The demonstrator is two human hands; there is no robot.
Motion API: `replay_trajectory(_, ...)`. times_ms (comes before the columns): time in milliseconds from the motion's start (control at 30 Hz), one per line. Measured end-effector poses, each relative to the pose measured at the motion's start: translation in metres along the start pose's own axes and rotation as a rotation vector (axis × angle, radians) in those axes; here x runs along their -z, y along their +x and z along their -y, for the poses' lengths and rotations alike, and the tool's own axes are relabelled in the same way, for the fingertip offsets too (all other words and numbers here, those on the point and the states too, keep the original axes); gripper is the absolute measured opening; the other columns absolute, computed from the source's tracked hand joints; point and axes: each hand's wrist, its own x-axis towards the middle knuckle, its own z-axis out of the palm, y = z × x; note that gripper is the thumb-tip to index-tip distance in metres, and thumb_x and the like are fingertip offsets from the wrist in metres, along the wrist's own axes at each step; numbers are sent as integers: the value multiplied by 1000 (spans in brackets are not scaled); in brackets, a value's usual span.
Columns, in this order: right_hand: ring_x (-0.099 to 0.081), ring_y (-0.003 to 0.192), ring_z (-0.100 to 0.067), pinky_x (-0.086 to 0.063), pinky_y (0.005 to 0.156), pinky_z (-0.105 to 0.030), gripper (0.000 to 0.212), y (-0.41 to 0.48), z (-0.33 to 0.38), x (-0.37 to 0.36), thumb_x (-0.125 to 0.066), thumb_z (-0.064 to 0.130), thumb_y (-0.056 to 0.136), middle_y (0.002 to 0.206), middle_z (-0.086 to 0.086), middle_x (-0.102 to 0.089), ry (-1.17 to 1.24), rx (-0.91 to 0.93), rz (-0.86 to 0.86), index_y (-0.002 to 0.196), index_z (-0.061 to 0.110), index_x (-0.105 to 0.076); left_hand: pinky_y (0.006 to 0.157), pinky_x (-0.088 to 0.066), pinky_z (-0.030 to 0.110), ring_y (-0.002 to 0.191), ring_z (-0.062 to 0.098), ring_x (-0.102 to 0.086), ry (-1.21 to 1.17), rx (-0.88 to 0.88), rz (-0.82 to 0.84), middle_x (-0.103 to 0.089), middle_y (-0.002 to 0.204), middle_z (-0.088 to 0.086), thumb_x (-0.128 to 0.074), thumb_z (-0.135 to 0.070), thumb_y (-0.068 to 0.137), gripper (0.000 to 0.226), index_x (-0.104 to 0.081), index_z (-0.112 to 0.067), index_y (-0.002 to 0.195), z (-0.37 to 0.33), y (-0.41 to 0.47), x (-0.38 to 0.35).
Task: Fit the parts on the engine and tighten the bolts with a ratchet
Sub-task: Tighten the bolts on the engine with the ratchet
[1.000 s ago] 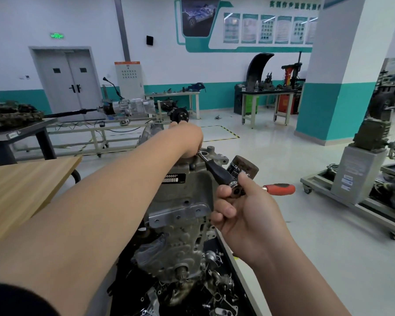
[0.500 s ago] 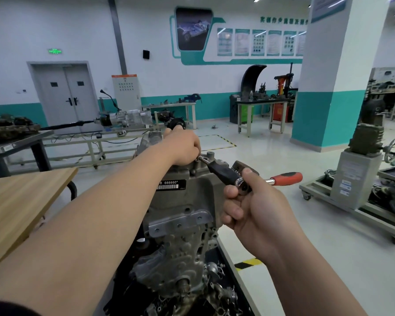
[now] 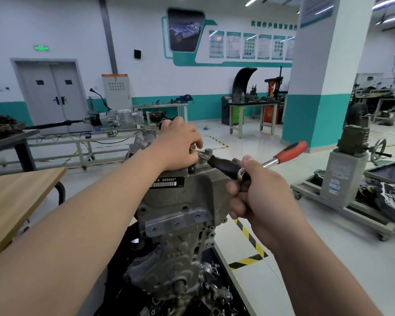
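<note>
A: The engine [image 3: 183, 201] stands at 6 o'clock. What has changed?
B: The right hand [image 3: 260, 197] grips the ratchet [image 3: 289, 152] head. Its red handle has swung from 3 toward 1 o'clock, likely a tightening stroke. The left hand [image 3: 180, 144] curls over its socket end at 12 o'clock.
A: The bolt?
B: Hidden under the fingers [image 3: 195, 142].

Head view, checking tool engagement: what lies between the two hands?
In the head view, only the ratchet lies there: its black shaft runs from the right hand to the left hand, above the engine.
</note>
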Motion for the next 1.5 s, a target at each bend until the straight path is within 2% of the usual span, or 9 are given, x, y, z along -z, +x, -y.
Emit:
replay_trajectory(167,-26,34,-10,-34,35,-23,34,-1,-10,-3,-34,42,104,53,3,-43,625,-166,39,85,15,-41,84,-20,32,87,10,-26,94,-174,-198,-55,90,-9,-66,-49,80,29,-67,-22,89,5,-12,-10)
replay_trajectory(333,-26,33,-10,-33,35,-20,36,-4,-17,-3,-32,43,103,52,4,-39,697,-197,22,81,16,-39,79,-26,35,87,22,-44,168,-235,-259,-60,84,-2,-62,-44,85,32,-71,-14,83,2,-15,-10)
replay_trajectory(500,-27,34,-13,-34,37,-24,34,-10,-5,5,-36,40,103,51,0,-41,248,-137,42,81,14,-41,84,-27,36,93,23,-43,163,-248,-252,-59,91,-2,-60,-41,91,30,-72,-13,90,-1,-17,-11)
replay_trajectory(800,-47,56,-9,-29,46,-29,17,-17,-6,-12,-32,36,100,65,6,-50,-1314,466,-190,99,20,-35,82,-25,34,92,22,-36,127,-189,-284,-57,94,0,-65,-38,87,26,-75,-18,100,1,-23,-13)
replay_trajectory(1033,-52,64,-23,-42,53,-35,29,-16,-6,-19,-32,20,101,82,-5,-49,-1351,541,-113,74,23,-24,80,-33,34,89,19,-43,-646,424,-505,-56,87,3,-67,-21,87,10,-64,-15,95,-80,-80,-43)
replay_trajectory(1167,-55,75,-23,-45,60,-29,24,-5,-6,-12,-36,29,101,90,-6,-58,-1001,390,-125,110,9,-47,67,-36,32,80,21,-42,-1920,862,-28,-50,94,17,-43,-22,100,23,-57,-5,101,-117,-75,-30)
replay_trajectory(1233,-55,69,-21,-48,63,-32,28,-2,-11,-12,-40,34,100,82,-4,-59,-693,244,-128,114,12,-50,67,-31,28,82,22,-39,-2265,905,-57,-47,97,15,-37,-20,99,24,-56,-7,106,-120,-67,-18)
replay_trajectory(1400,-38,37,-16,-37,49,-32,41,-13,-27,-22,-43,35,101,54,-3,-48,168,-7,-63,70,20,-64,41,-26,15,38,7,-43,-2300,820,77,-50,49,-5,-34,-55,99,61,-77,-20,72,-124,-76,-9)
replay_trajectory(1500,-30,35,-12,-35,37,-23,32,-16,-30,-26,-39,37,103,53,1,-43,651,-148,2,86,22,-62,23,-18,9,20,0,-28,-2438,862,183,-37,33,-10,-41,-61,93,66,-75,-18,57,-127,-78,-2)
